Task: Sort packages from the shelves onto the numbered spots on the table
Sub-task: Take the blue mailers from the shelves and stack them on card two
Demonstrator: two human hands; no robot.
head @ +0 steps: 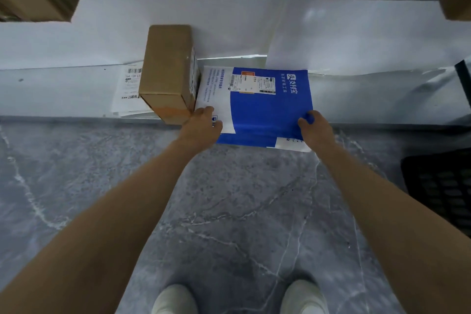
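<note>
The left hand [201,123] and right hand [314,126] each grip a near corner of the flat blue-and-white plastic mailer package [262,109], fingers curled over its edge. It lies on the low silvery metal shelf [63,92], just right of the brown cardboard box [168,71]. This looks like pick-up only, with the carry and the numbered spot still to come; the mailer is thin and glossy, with a printed label on its far half.

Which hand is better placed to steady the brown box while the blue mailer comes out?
Left, probably: the left hand grips the mailer right beside the box; the right hand grips its far side.
</note>
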